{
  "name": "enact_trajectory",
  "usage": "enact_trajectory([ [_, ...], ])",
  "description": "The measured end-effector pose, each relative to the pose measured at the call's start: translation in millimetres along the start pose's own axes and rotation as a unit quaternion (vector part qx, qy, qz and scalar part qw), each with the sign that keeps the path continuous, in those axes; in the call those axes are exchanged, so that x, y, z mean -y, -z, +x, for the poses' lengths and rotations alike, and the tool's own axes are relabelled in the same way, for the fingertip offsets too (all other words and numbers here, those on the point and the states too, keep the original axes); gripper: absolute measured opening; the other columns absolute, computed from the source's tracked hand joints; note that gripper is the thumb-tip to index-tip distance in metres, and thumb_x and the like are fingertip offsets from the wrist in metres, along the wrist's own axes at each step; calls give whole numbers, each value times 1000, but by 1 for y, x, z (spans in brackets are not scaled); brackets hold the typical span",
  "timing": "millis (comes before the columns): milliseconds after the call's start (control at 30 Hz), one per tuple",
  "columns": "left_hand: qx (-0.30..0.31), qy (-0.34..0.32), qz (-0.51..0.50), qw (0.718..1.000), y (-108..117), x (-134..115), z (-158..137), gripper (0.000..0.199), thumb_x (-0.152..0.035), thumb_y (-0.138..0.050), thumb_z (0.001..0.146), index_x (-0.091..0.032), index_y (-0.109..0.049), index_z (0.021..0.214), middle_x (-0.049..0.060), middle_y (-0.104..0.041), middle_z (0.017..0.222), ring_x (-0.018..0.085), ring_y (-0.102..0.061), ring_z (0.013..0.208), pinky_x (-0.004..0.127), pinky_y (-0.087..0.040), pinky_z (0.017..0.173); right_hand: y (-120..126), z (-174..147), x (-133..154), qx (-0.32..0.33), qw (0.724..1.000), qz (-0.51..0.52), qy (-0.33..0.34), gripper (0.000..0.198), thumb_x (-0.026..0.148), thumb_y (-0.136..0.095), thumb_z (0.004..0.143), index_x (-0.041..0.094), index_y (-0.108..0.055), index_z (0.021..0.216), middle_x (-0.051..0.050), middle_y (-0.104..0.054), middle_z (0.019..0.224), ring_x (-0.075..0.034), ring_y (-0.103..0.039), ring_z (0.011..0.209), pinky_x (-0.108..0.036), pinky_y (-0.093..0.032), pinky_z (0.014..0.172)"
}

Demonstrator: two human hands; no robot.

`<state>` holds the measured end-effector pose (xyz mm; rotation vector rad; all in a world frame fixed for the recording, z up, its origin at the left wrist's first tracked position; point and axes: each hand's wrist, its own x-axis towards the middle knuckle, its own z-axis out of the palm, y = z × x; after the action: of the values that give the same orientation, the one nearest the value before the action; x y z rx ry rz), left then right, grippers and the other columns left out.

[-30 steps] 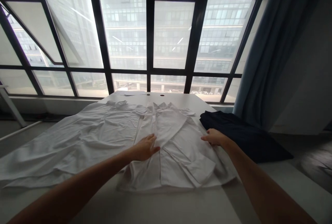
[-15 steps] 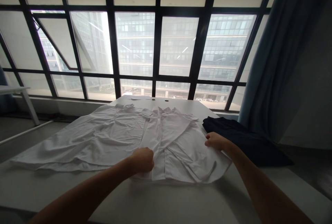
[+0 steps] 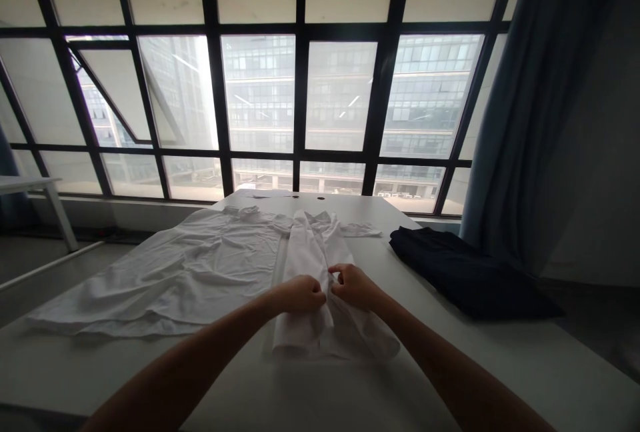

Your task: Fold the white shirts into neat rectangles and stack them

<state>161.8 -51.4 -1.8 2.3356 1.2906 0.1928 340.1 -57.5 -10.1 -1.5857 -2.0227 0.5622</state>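
A white shirt (image 3: 305, 245) lies on the white table in front of me, its collar at the far end and its hem towards me. My left hand (image 3: 303, 294) is closed on the shirt's front, near the middle. Close beside it, my right hand (image 3: 353, 287) pinches the shirt's right front edge, thumb and forefinger curled together. Both hands sit low on the shirt, almost touching. One short sleeve (image 3: 360, 229) sticks out to the right near the collar. The cloth beneath my hands is partly hidden.
Another white garment (image 3: 210, 259), wrinkled, is spread to the left on the table (image 3: 310, 392). A dark navy folded cloth (image 3: 465, 272) lies at the right. Beyond the table stand large windows; a blue curtain (image 3: 520, 125) hangs at the right. Another white table (image 3: 30, 183) is at far left.
My right hand has moved left, carrying the shirt's right front panel over towards the middle. The shirt is now narrower. My left hand has shifted slightly right and up.
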Motion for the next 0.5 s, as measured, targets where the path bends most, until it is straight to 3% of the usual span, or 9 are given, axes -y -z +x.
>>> enact_trajectory([
  [133,24,-13,1,1000,-21,6,6,19,-26,-52,75,-16,-56,59,-2,-50,55,12,-49,58,23,-30,51,0,-7,-4,4,999,36,3,52,10,-56,71,5,-62,122,7,-51,57,-10,-46,54,-22,-36,55],
  [300,-5,-27,-11,1000,-21,14,4,23,-27,-51,78,-13,-66,69,1,-58,61,12,-50,59,23,-30,50,-2,-7,0,-55,994,93,7,41,12,-55,74,10,-60,115,9,-47,55,-9,-43,52,-21,-35,54],
  [500,-6,-33,-23,999,-15,15,-6,30,-36,-54,83,-12,-69,72,3,-64,63,14,-56,62,22,-35,53,-15,-9,-2,48,997,46,-31,46,7,-58,71,9,-59,117,6,-56,61,-10,-51,57,-20,-37,55],
])
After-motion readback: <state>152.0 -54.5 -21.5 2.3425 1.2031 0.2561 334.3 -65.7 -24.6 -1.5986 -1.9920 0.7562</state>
